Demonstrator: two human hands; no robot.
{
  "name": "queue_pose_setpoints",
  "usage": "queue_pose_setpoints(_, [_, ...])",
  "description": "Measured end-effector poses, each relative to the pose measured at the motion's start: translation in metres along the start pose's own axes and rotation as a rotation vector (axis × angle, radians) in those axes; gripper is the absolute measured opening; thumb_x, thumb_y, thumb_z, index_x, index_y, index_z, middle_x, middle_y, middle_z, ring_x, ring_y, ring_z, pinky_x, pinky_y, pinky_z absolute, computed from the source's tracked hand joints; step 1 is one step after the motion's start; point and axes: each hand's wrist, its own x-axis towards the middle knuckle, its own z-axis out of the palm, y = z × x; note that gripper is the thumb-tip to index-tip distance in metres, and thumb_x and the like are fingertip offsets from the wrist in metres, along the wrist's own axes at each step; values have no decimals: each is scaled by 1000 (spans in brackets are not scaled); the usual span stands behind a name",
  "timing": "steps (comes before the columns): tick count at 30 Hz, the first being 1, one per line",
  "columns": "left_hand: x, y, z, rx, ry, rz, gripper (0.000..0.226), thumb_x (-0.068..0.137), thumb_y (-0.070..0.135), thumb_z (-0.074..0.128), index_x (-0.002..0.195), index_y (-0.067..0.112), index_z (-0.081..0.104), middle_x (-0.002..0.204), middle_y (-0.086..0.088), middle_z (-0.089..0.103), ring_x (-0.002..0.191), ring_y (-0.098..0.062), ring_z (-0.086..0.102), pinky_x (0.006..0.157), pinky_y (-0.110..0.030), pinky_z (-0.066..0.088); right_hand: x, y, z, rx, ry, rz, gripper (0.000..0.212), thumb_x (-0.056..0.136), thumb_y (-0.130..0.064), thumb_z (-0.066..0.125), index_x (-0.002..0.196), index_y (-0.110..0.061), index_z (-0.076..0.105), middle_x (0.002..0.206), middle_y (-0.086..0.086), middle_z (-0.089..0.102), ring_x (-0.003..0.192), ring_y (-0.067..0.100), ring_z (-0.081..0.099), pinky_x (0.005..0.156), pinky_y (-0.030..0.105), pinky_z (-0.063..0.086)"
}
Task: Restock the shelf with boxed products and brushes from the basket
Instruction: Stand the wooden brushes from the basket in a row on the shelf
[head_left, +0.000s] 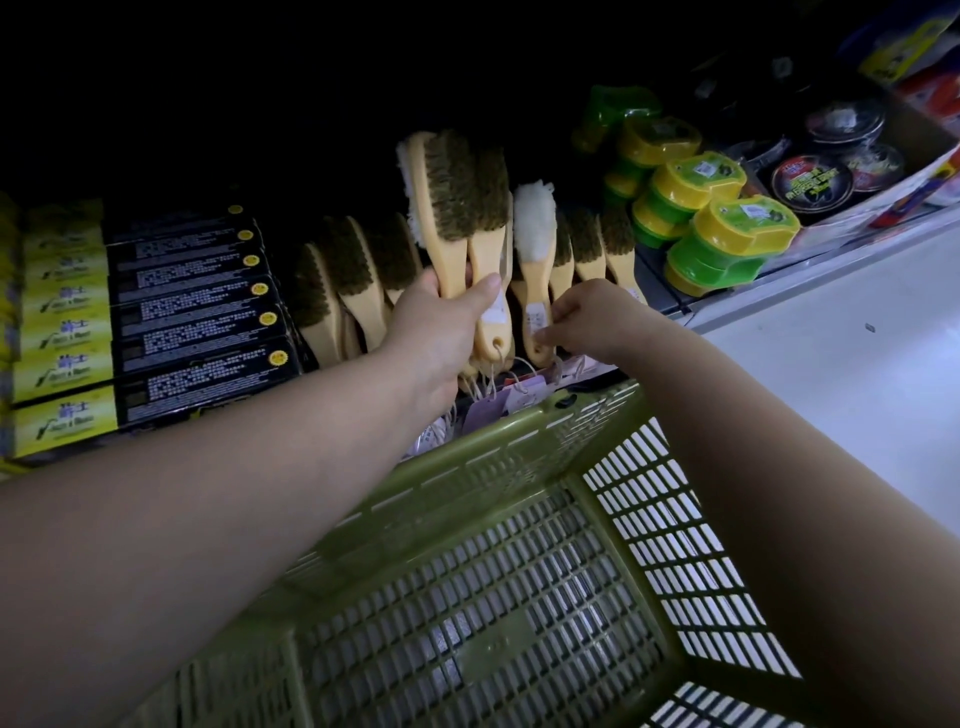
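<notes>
My left hand (441, 322) grips the pale wooden handles of two bristle brushes (462, 197), held upright above the shelf row. My right hand (587, 317) pinches the handle of a white fluffy brush (535, 244) that stands in the row. More bristle brushes (353, 275) lean side by side on the shelf, their string tags hanging over the edge. Black and yellow boxed products (197, 306) lie stacked at the left. The green plastic basket (467, 587) sits below my arms, and its mesh bottom shows no items.
Green and yellow sponge-like packs (717, 228) are stacked right of the brushes. Round black tins (813, 182) sit in a cardboard tray at the far right. A white shelf ledge (841, 338) runs along the right. The back of the shelf is dark.
</notes>
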Motion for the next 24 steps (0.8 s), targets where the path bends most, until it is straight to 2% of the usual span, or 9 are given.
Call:
queue_pose_setpoints(5, [-1, -5, 0, -50, -9, -41, 5, 91, 24, 57, 89, 28, 58, 93, 0, 66, 80, -22, 60, 63, -36, 49, -1, 1, 4, -28, 21, -6, 20, 82, -25, 69, 84, -6, 64, 74, 5, 59, 71, 21, 56, 54, 24, 40])
queue_pose_setpoints(7, [0, -3, 1, -69, -14, -62, 8, 92, 22, 56, 87, 28, 58, 89, -1, 66, 76, -23, 59, 62, -37, 48, -1, 1, 6, -29, 45, -4, 30, 80, -28, 71, 95, -4, 62, 85, 8, 63, 81, 25, 60, 66, 31, 48])
queue_pose_setpoints(9, [1, -2, 2, -99, -29, -75, 8, 91, 20, 57, 88, 27, 58, 89, -1, 66, 76, -22, 60, 59, -37, 51, -5, 0, 6, 13, 167, -26, 35, 83, -32, 68, 102, -4, 57, 94, 10, 62, 83, 25, 59, 72, 34, 47])
queue_pose_setpoints(11, [1, -2, 4, -122, -42, -81, 8, 90, 17, 59, 89, 25, 59, 88, -3, 66, 77, -23, 61, 72, -48, 53, -9, -3, 5, 115, 328, -97, 26, 90, -33, 57, 95, -7, 58, 91, 10, 64, 75, 24, 58, 64, 31, 46])
queue_pose_setpoints(13, [1, -3, 7, -116, -51, -85, 8, 89, 15, 60, 90, 24, 59, 86, -3, 66, 77, -25, 60, 82, -56, 48, -13, -6, 4, 158, 377, -142, 17, 93, -32, 51, 90, -15, 56, 87, 5, 64, 72, 18, 55, 57, 26, 41])
queue_pose_setpoints(17, [0, -5, 14, -113, -43, -100, 10, 87, 15, 62, 85, 25, 60, 80, 1, 67, 78, -21, 60, 81, -45, 46, -12, -6, 3, 87, 301, -86, 18, 93, -25, 50, 105, -13, 57, 93, 4, 60, 79, 19, 56, 66, 28, 42])
queue_pose_setpoints(19, [-1, -6, 15, -110, -43, -97, 11, 87, 15, 63, 84, 25, 60, 73, 4, 68, 72, -18, 61, 79, -42, 45, -12, -8, 1, 140, 300, -76, 23, 95, -27, 49, 102, -8, 60, 93, 10, 65, 82, 26, 60, 68, 32, 46])
queue_pose_setpoints(22, [-2, -5, 14, -99, -79, -79, 9, 85, 17, 65, 83, 24, 61, 61, 8, 69, 61, -15, 63, 72, -39, 42, -18, -13, 3, 469, 165, -98, 31, 93, -34, 51, 94, -8, 67, 94, 16, 70, 88, 31, 66, 81, 42, 55])
queue_pose_setpoints(24, [-2, -2, 12, -86, -107, -64, 7, 83, 19, 68, 85, 24, 64, 71, 3, 70, 72, -22, 62, 71, -41, 43, -22, -16, 4, 685, 28, -96, 21, 93, -27, 54, 91, -11, 69, 94, 13, 71, 89, 28, 68, 82, 37, 57])
